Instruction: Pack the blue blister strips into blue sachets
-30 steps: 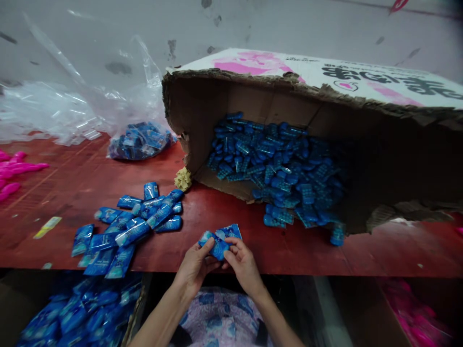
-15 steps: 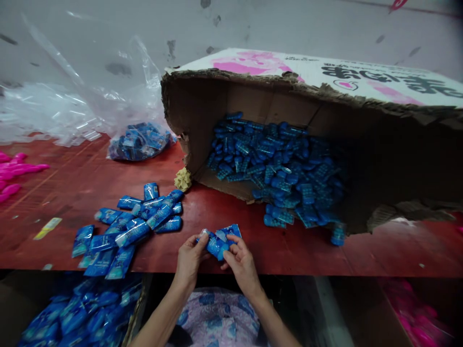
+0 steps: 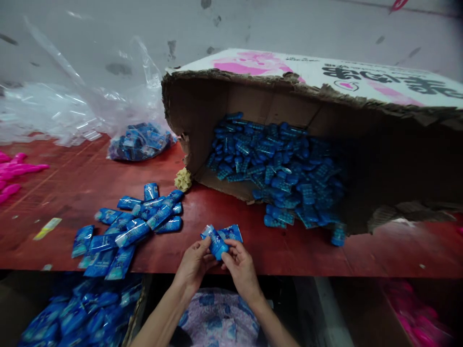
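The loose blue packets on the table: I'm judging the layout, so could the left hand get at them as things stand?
Probably yes: the blue packets lie on bare table beside the left hand, though it grips a packet.

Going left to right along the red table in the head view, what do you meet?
Pink items → yellow slip → pile of blue packets → left hand → right hand → blue items spilling from the cardboard box.

Tipped carton at table rear right, loose packets front left, bagged packets behind
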`<state>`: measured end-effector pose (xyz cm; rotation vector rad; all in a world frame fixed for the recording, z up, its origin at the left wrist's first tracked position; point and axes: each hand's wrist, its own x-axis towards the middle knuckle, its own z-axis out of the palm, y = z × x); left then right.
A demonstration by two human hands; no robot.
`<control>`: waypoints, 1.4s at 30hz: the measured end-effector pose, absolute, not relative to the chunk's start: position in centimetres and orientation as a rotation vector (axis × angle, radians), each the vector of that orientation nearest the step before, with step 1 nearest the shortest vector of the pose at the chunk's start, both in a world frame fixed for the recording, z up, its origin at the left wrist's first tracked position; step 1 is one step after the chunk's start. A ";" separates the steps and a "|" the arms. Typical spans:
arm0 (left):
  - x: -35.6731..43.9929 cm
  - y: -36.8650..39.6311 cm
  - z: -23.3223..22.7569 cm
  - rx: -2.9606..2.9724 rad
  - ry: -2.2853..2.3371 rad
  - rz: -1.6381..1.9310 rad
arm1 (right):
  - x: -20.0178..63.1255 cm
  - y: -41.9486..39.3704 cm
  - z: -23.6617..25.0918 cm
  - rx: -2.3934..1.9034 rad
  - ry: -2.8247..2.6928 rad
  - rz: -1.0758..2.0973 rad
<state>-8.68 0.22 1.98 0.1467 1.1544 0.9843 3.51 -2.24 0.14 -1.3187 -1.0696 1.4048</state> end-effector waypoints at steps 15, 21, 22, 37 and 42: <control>-9.7 0.3 1.7 0.230 0.923 0.880 | 3.5 -2.5 0.2 -1.318 -1.180 1.271; -9.7 0.6 1.5 0.157 0.939 0.909 | 3.1 -2.2 -0.1 -1.266 -0.950 1.470; -9.7 0.7 1.4 0.150 0.931 0.910 | 3.1 -2.1 -0.1 -1.261 -0.941 1.486; -10.2 0.8 2.3 0.212 0.940 0.874 | 3.3 -2.2 -0.8 -1.290 -1.034 1.484; -10.1 0.8 2.6 0.261 0.946 0.827 | 3.2 -2.3 -0.7 -1.280 -1.047 1.466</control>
